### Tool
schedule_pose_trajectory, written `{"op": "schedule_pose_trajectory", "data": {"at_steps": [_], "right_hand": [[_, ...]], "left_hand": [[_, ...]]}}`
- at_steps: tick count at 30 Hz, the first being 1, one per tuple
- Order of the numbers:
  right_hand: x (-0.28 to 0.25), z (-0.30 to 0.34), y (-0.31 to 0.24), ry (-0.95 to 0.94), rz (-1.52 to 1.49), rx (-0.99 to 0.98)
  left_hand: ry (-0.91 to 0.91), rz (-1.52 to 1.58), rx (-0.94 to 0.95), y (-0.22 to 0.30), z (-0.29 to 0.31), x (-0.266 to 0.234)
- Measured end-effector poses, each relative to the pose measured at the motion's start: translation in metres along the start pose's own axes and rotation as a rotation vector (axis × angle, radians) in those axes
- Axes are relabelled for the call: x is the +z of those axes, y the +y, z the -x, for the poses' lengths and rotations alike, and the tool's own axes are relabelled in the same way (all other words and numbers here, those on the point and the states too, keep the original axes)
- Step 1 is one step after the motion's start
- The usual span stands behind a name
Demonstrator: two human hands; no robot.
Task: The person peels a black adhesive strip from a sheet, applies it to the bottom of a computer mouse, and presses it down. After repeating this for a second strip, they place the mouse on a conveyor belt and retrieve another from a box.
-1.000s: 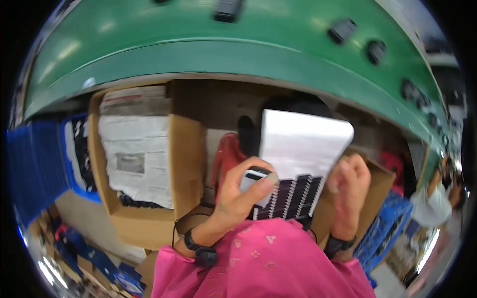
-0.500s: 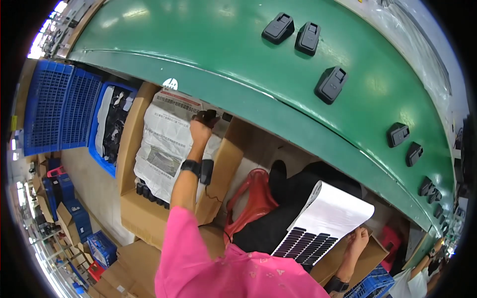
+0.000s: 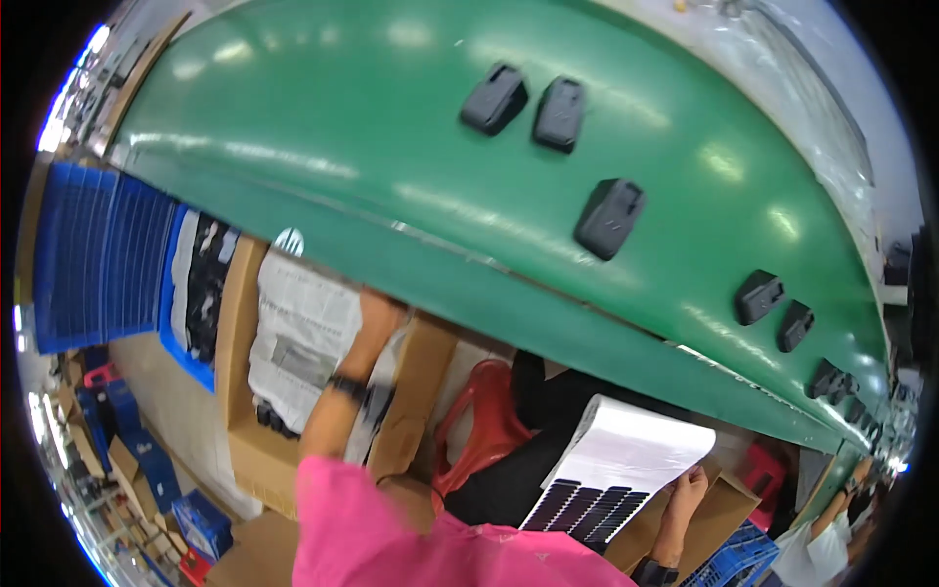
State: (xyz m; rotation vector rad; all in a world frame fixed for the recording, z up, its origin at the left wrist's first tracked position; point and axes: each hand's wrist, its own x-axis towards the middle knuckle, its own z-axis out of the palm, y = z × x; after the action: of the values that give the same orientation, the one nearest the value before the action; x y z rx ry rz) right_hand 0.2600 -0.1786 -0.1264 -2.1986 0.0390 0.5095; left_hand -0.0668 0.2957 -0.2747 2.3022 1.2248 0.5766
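Observation:
My left hand (image 3: 380, 318) reaches into a cardboard box (image 3: 242, 342) at the left, above a crumpled newspaper sheet (image 3: 298, 323). Its fingers are blurred and partly hidden by the table edge. Black parts (image 3: 272, 416) show below the newspaper's near edge. A black device (image 3: 377, 401) is visible beside my left wrist, at the box's right side. At the right, my right hand (image 3: 687, 489) is closed on the edge of a white label sheet (image 3: 641, 445). The sheet is folded over at the top and bears rows of black labels (image 3: 585, 511); it lies across my lap.
Several black, block-shaped devices (image 3: 611, 217) stand spread along the green table (image 3: 372, 137). Blue crates (image 3: 98, 259) and a blue bin (image 3: 203, 367) are at the left. Near my lap is a red stool (image 3: 479, 416). Another blue crate (image 3: 734, 558) and a person (image 3: 817, 543) are at the lower right.
The view has shifted, so the table fills more of the picture. My left hand has gone further under the table edge; the black piece it held is no longer visible. My right hand stays on the sheet.

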Motion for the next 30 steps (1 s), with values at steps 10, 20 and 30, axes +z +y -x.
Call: {"op": "schedule_pose_trajectory", "data": {"at_steps": [10,20,30], "right_hand": [[0.101,0.068,-0.255,-0.375,0.387,-1.125],[0.251,0.025,-0.318,0.031,0.572,-1.226],[0.143,-0.053,-0.263,0.385,0.714,-1.136]], "left_hand": [[0.321,-0.167,0.246,0.24,-0.153,-0.15],[0.22,-0.093,0.164,0.238,-0.199,-0.089],[0.105,0.017,0.242,0.305,-0.138,-0.057]]}}
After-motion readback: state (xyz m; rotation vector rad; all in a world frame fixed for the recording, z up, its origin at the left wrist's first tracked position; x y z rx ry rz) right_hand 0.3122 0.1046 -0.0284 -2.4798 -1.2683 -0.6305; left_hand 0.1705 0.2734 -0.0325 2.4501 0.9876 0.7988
